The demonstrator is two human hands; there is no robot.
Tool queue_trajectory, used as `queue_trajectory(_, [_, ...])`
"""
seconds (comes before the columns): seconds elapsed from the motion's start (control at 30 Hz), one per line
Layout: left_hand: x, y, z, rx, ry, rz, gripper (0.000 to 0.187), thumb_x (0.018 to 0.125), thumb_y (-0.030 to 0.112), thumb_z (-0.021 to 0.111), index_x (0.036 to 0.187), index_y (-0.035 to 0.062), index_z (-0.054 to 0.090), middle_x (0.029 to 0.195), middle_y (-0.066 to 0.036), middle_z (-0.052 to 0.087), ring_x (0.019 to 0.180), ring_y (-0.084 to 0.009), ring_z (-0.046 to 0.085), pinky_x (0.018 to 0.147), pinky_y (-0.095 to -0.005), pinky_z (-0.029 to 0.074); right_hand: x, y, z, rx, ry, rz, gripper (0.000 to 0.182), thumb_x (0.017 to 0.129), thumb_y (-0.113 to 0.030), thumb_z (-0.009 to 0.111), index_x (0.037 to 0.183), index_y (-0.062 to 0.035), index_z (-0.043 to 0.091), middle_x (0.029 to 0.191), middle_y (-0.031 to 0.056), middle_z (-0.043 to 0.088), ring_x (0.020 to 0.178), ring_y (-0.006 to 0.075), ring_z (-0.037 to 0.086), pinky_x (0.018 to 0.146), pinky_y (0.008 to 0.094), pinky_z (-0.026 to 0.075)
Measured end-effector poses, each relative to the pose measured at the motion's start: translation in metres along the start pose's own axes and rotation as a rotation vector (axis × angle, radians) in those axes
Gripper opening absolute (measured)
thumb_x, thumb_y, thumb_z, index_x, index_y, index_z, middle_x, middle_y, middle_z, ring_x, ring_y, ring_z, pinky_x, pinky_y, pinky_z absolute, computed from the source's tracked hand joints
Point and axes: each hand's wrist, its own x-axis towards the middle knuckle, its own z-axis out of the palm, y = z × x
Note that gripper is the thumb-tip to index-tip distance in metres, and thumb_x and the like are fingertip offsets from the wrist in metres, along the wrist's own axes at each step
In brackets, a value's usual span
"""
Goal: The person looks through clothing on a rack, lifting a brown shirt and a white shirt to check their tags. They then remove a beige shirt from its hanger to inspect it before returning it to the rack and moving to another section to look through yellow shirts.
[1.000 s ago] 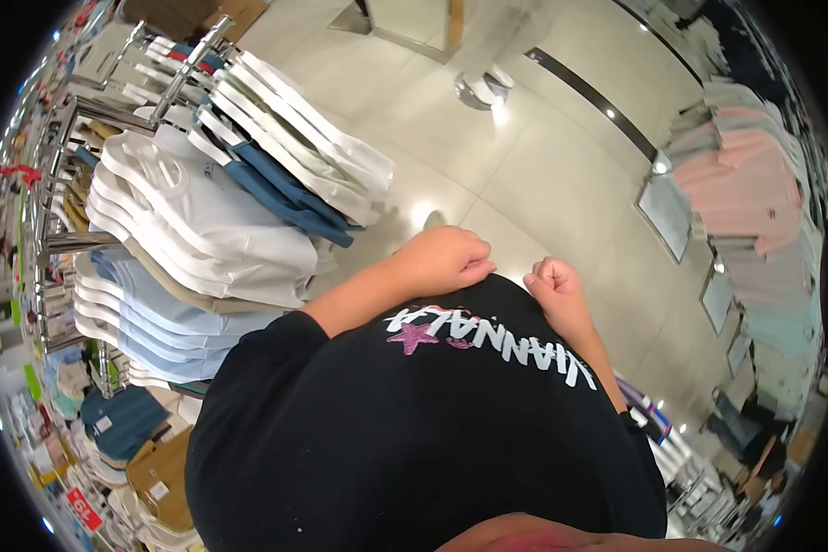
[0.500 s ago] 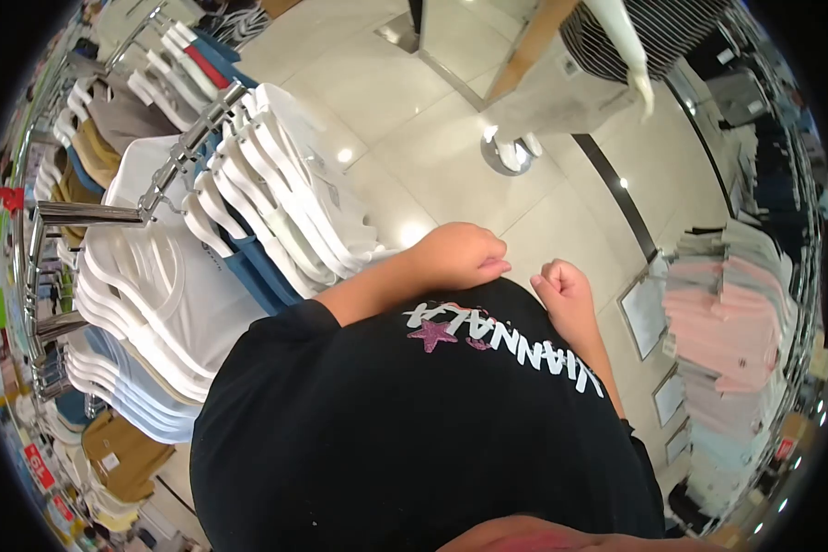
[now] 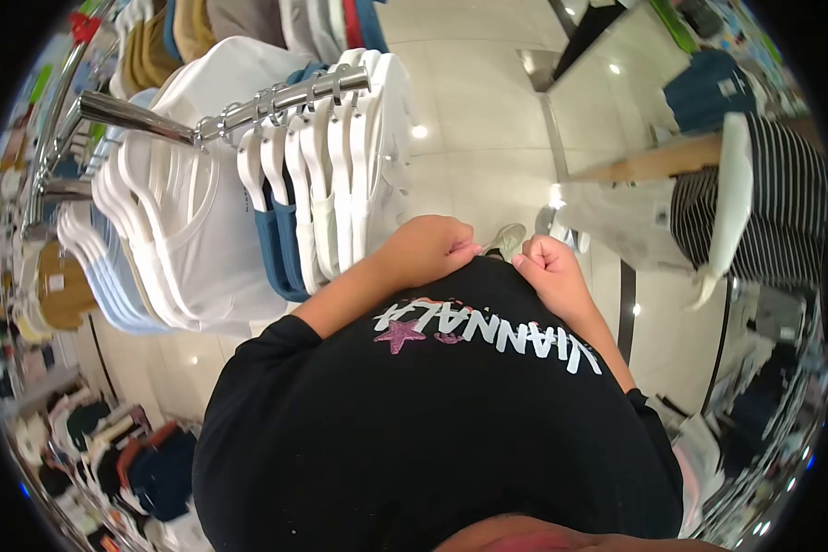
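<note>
In front of my belly, my left hand [image 3: 437,250] is held with its fingers curled in, and I see nothing in it. My right hand [image 3: 547,262] makes a loose fist a short way to its right, thumb along the side, also with nothing showing. Both are at the front edge of my black T-shirt [image 3: 414,423], which carries white lettering and a pink star. Nearest to my left forearm hang white and blue tops [image 3: 281,235] on white hangers. A light-coloured shoe [image 3: 511,239] shows between my hands.
A chrome rail [image 3: 285,101] juts from the rack on the left, bearing several hangers. At the right stands a mannequin in a striped top [image 3: 787,202]. Folded or hung dark clothes [image 3: 161,469] lie at lower left. Pale floor tiles [image 3: 469,101] run ahead.
The view has turned rightward and moved forward along the rack; the mannequin now appears lower and further right. My hands stay curled at my front, slightly closer together.
</note>
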Motion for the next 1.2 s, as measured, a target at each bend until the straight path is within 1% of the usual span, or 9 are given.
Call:
queue_trajectory(0.13, [0.03,-0.009,0.001,0.008,0.123,-0.064,0.037,0.095,0.029,0.066,0.071,0.0024,0.057,0.068,-0.016,0.057,0.066,-0.0357,0.055,0.061,-0.0465,0.041,0.065,-0.003,-0.038,-0.052,-0.18,-0.007,0.04,0.095,-0.007,0.067,0.071,-0.0106,0.036,0.067,-0.0061,0.038,0.065,0.0056,0.032,0.055,0.026,0.033])
queue_trajectory(0.23, [0.066,0.005,-0.002,0.02,0.134,-0.183,0.034,0.096,0.031,0.064,0.076,0.0037,0.062,0.073,-0.017,0.062,0.072,-0.0379,0.06,0.065,-0.0485,0.045,0.111,-0.013,-0.073,-0.107,-0.261,-0.024,0.04,0.095,-0.01,0.068,0.071,-0.0107,0.036,0.066,-0.0063,0.037,0.064,0.0059,0.032,0.054,0.0268,0.032])
queue_trajectory(0.3, [0.092,0.015,-0.005,-0.004,0.173,-0.257,0.034,0.095,0.031,0.065,0.076,0.0035,0.062,0.072,-0.017,0.062,0.071,-0.0386,0.059,0.065,-0.049,0.045,0.138,-0.025,-0.095,-0.112,-0.268,-0.044,0.04,0.095,-0.011,0.068,0.071,-0.0109,0.036,0.066,-0.0064,0.037,0.064,0.0059,0.031,0.054,0.0269,0.032])
queue_trajectory(0.53, [0.144,0.021,-0.009,0.04,0.281,-0.252,0.034,0.093,0.029,0.067,0.074,0.0025,0.061,0.071,-0.018,0.061,0.07,-0.0398,0.06,0.062,-0.0494,0.044,0.216,-0.028,-0.143,-0.007,-0.282,-0.114,0.04,0.094,-0.012,0.069,0.071,-0.0114,0.037,0.066,-0.0068,0.036,0.064,0.0059,0.031,0.054,0.0265,0.031])
queue_trajectory(0.63, [0.147,0.009,-0.022,0.001,0.332,-0.298,0.034,0.093,0.029,0.067,0.073,0.0021,0.06,0.071,-0.018,0.06,0.07,-0.0402,0.06,0.062,-0.0496,0.044,0.237,-0.033,-0.141,-0.022,-0.317,-0.013,0.04,0.095,-0.003,0.066,0.072,-0.0124,0.034,0.069,-0.0072,0.034,0.066,0.0054,0.029,0.058,0.0246,0.03])
queue_trajectory(0.87, [0.138,-0.025,-0.065,-0.004,0.436,-0.328,0.035,0.093,0.028,0.068,0.074,0.0001,0.059,0.071,-0.02,0.06,0.069,-0.0411,0.059,0.062,-0.0489,0.043,0.282,-0.069,-0.092,-0.187,-0.449,-0.051,0.04,0.096,-0.007,0.066,0.071,-0.0123,0.035,0.068,-0.0075,0.035,0.065,0.0055,0.03,0.056,0.0253,0.031])
queue_trajectory(0.93, [0.127,-0.026,-0.064,-0.02,0.493,-0.368,0.035,0.094,0.027,0.068,0.074,-0.0005,0.059,0.071,-0.02,0.06,0.068,-0.0408,0.058,0.061,-0.048,0.043,0.288,-0.077,-0.075,-0.284,-0.599,0.01,0.041,0.096,-0.008,0.067,0.07,-0.0119,0.035,0.067,-0.0072,0.036,0.064,0.0057,0.03,0.055,0.026,0.032])
queue_trajectory(1.03, [0.118,-0.031,-0.075,-0.133,0.551,-0.424,0.035,0.094,0.025,0.068,0.075,-0.0014,0.058,0.069,-0.02,0.058,0.064,-0.0373,0.056,0.06,-0.0457,0.042,0.307,-0.081,-0.058,-0.32,-0.755,-0.001,0.042,0.095,-0.009,0.069,0.07,-0.0114,0.035,0.066,-0.007,0.036,0.063,0.0056,0.031,0.055,0.0262,0.032])
queue_trajectory(1.2, [0.122,-0.053,-0.076,-0.21,0.705,-0.512,0.034,0.094,0.023,0.069,0.075,-0.0019,0.058,0.068,-0.019,0.056,0.06,-0.0322,0.052,0.059,-0.0438,0.041,0.351,-0.087,-0.047,-0.279,-0.825,-0.023,0.042,0.095,-0.01,0.07,0.07,-0.0112,0.036,0.066,-0.0068,0.036,0.063,0.0056,0.031,0.055,0.0266,0.033])
